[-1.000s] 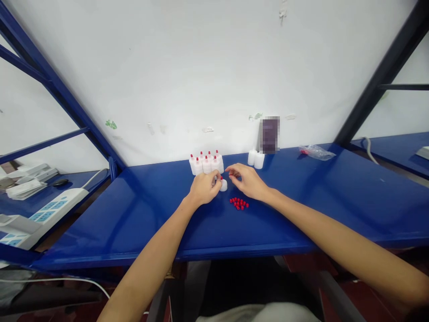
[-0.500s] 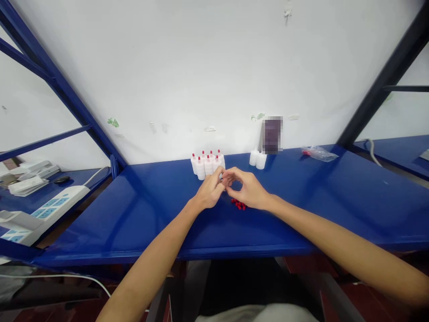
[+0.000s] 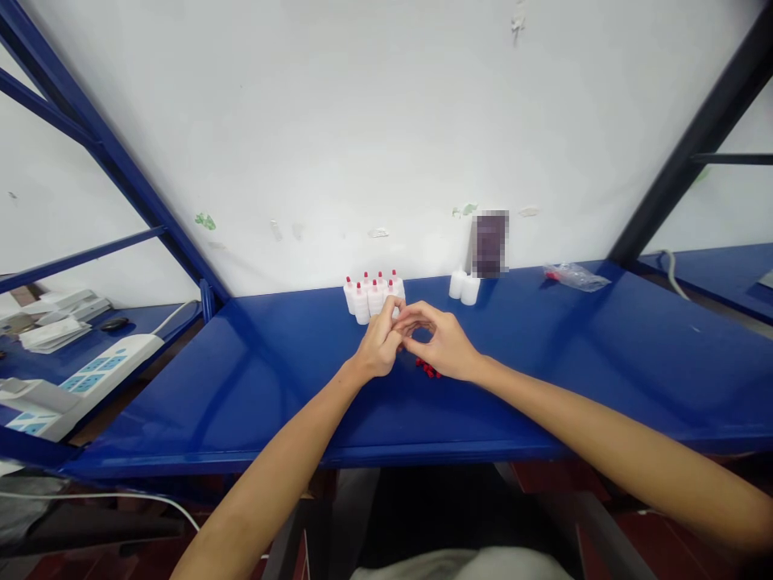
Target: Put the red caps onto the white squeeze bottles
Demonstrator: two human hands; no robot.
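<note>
Just in front of the red-tipped bottles (image 3: pixel 375 300), the person's left hand (image 3: pixel 378 345) is curled with its fingertips drawn in. The right hand (image 3: pixel 451 342), in front and to the right of those bottles, arches into a ring, its tips meeting the left's; whether anything is pinched there cannot be told. The step looks like close two-handed fingertip work, and the next move seems to call for a steady left hand and fine right-hand control.

Seven red-tipped bottles show upright on the worktop (image 3: pixel 604 346). In front and to the right of them lie small red caps (image 3: pixel 430 370), at least five, others possibly covered. Right of the bottles stand two plain white bottles (image 3: pixel 464 287); farther right lies one clear plastic bag (image 3: pixel 580 279).
</note>
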